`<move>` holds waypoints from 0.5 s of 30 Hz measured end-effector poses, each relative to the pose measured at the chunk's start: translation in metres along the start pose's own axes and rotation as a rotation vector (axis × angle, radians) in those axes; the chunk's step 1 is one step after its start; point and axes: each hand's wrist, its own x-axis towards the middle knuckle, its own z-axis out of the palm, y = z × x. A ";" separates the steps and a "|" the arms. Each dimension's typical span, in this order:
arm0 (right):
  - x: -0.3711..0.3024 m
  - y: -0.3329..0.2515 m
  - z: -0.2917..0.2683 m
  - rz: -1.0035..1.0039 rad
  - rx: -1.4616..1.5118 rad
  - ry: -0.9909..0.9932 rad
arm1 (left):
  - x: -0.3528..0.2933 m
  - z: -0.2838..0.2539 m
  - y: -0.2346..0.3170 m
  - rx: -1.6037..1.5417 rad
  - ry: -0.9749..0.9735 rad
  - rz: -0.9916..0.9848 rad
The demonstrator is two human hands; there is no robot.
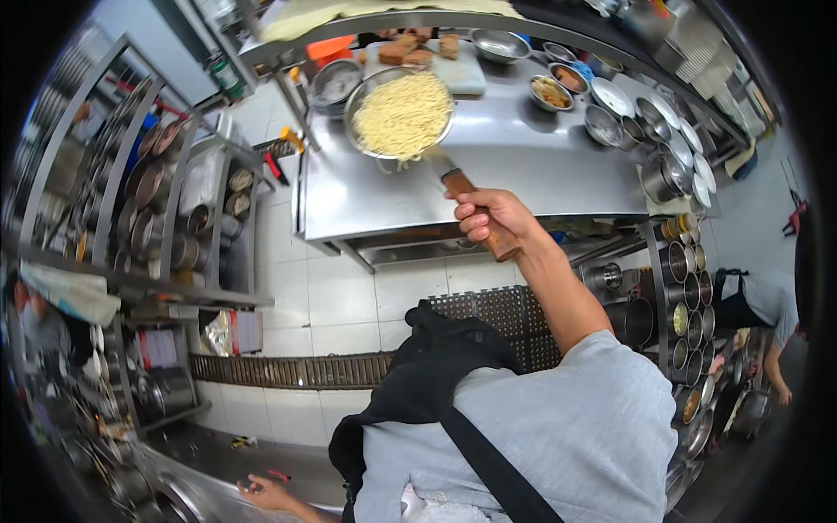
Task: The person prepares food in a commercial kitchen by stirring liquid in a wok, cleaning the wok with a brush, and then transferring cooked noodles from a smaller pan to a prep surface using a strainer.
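Observation:
My right hand (495, 218) is wrapped round the brown wooden handle (464, 185) of a round metal pan (350, 122). Pale yellow noodles (403, 113) are heaped in the pan, and a few strands hang over its near rim. Whether the pan has holes cannot be seen under the noodles. The pan is over the left part of a steel table (523, 166). Low on the left, away from the pan, my left hand (266, 494) is open with its fingers apart. It holds nothing and is near a small red object (279, 475) on a steel counter (301, 462).
A white cutting board (466, 74) with browned blocks of food stands behind the pan. Metal bowls (551, 93) and white plates (613, 96) crowd the table's right side. Cookware racks (179, 174) stand left. A floor drain grate (288, 370) crosses the tiles. Another person (772, 296) is at right.

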 end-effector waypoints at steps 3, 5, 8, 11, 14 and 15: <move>0.000 -0.054 -0.044 -0.144 0.034 0.103 | -0.013 0.040 0.054 -0.052 -0.089 0.116; -0.002 -0.085 -0.069 -0.240 0.114 0.158 | -0.018 0.049 0.099 -0.056 -0.153 0.128; -0.002 -0.118 -0.102 -0.317 0.199 0.114 | -0.004 0.065 0.110 -0.046 -0.135 0.165; -0.015 -0.132 -0.120 -0.349 0.178 0.167 | 0.012 0.083 0.134 -0.122 -0.145 0.204; -0.031 -0.136 -0.134 -0.378 0.150 0.173 | 0.038 0.112 0.170 -0.212 -0.212 0.308; -0.033 -0.137 -0.124 -0.359 0.147 0.191 | 0.044 0.125 0.178 -0.230 -0.258 0.294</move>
